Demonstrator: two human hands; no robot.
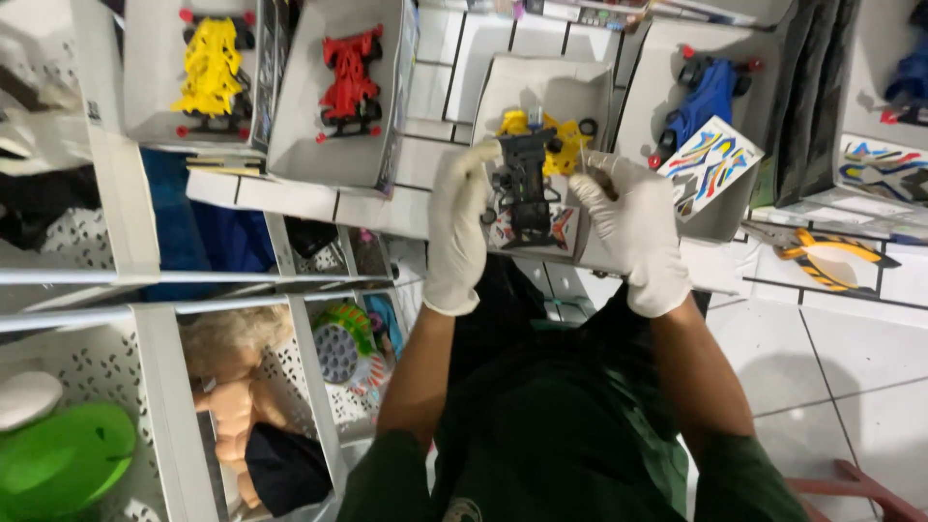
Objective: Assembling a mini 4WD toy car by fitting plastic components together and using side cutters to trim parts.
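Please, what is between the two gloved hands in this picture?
In the head view, a dark grey toy car chassis sits between the left hand and the right hand. Both hands touch it, above an open white box holding yellow parts.

This looks like a home hobby corner or small toy workshop set up on a white tiled floor (831, 358). Open cardboard boxes hold toy race cars: a yellow car (210, 68) far left, a red car (350, 77) beside it, a blue car (704, 97) far right. Sticker sheets (710, 164) and yellow-handled pliers (831, 256) lie right; white shelves (145, 280) at left hold toys and a doll (232, 406).
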